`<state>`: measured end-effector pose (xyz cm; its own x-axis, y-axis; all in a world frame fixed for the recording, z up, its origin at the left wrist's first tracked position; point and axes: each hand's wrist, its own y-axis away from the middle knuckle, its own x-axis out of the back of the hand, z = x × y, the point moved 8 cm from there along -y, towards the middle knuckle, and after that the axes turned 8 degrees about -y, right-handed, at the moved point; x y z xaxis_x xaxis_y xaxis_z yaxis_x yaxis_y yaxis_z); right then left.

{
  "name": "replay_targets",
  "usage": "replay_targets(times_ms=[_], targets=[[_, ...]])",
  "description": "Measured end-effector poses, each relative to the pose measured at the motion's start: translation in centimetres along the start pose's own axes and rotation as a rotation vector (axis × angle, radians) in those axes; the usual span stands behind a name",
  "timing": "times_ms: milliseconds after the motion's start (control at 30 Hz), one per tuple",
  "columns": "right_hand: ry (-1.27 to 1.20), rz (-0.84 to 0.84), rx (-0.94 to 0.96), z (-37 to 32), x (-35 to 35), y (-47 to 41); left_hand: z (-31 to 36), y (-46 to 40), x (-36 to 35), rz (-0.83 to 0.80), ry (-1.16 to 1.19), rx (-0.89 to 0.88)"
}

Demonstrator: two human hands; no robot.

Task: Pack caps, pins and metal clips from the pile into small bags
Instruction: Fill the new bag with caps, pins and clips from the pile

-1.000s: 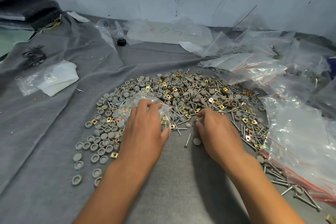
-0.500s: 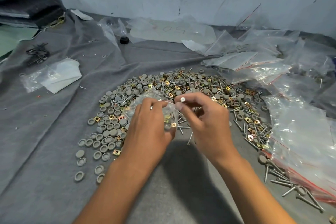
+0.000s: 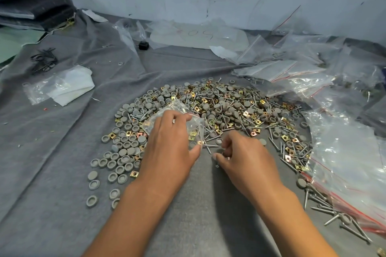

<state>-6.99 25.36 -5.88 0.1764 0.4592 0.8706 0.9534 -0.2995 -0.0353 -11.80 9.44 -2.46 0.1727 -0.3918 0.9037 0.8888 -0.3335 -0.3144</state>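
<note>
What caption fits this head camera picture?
Left hand holds a small bag while right hand picks from the pile.

The right hand (image 3: 246,158) has dropped from the small bag (image 3: 179,119) to the cloth (image 3: 62,194), perhaps pinching a pin.

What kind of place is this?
Probably a small packing workbench: a grey cloth bears a pile of caps, pins and metal clips, with clear zip bags stacked beside it.

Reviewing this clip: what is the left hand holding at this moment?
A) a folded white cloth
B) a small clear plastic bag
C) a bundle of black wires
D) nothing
B: the left hand pinches a small clear plastic bag over the near edge of the pile, with brass clips visible inside it.
</note>
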Motion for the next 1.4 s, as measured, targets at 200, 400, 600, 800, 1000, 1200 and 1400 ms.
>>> replay_targets(times_ms=[200, 400, 600, 800, 1000, 1200, 1400], targets=[[-0.339, 0.033, 0.016, -0.5, 1.2, -0.2, 0.3, 0.0, -0.2, -0.006, 0.018, -0.007], [-0.712, 0.172, 0.308, -4.4, 2.8, -0.1, 0.3, -0.2, -0.1, -0.008, 0.017, -0.005], [-0.496, 0.131, 0.233, -2.0, 2.1, -1.7, 0.3, 0.0, -0.3, -0.011, -0.013, -0.018], [0.031, 0.001, 0.111, -1.2, -0.5, -1.5, 0.2, 0.0, -0.2, -0.01, -0.036, -0.01], [0.137, 0.009, 0.131, -1.6, -0.3, -0.7, 0.1, -0.1, -0.3, -0.007, -0.051, -0.006], [-0.335, 0.066, 0.333, -3.6, 2.8, -0.3, 0.2, -0.1, -0.4, -0.012, -0.05, -0.01], [-0.315, 0.119, 0.414, -4.9, 2.0, -0.1, 0.5, -0.1, -0.5, -0.015, -0.028, -0.014]])
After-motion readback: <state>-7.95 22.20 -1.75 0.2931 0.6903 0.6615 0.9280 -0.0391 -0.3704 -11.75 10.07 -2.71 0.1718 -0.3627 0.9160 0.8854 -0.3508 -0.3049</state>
